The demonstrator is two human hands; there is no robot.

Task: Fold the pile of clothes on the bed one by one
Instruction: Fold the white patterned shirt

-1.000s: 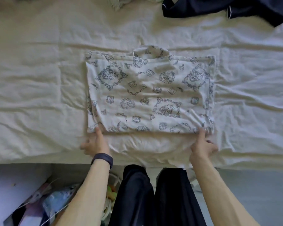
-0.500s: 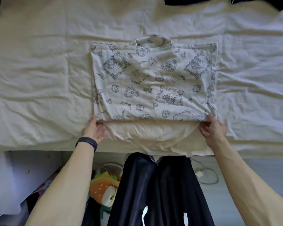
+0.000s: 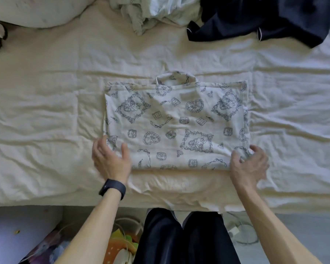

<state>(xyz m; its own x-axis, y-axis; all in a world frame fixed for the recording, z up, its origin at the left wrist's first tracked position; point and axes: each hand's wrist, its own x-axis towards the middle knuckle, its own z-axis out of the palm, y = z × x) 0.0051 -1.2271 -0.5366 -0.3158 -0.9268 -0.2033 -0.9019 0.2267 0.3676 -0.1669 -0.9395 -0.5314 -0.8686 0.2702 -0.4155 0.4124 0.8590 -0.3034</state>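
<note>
Both hands have moved up from the near hem onto the bottom corners of the folded garment since the earlier frame. Fingers of the left hand are spread fairly wide and lie over the near left corner, thumb out on the cloth; whether they press or only hover cannot be told. Fingers of the right hand curl loosely around the near right corner, and a little cloth seems bunched between thumb and fingers. A dark band sits on the left wrist.

The folded garment lies flat in the middle of the bed, a wide white rectangle printed with dark hearts, frames and small cartoon figures. A collar loop pokes out at its far edge. Its near edge runs straight between the two hands.

At the far edge of the bed, a dark navy garment with thin white piping and a crumpled pale garment are cut off by the frame. A pillow shows only partly at the far left.

The bed sheet is cream and heavily creased. Below it, the person's dark trousers show, with blurred colourful clutter on the floor to the left.
</note>
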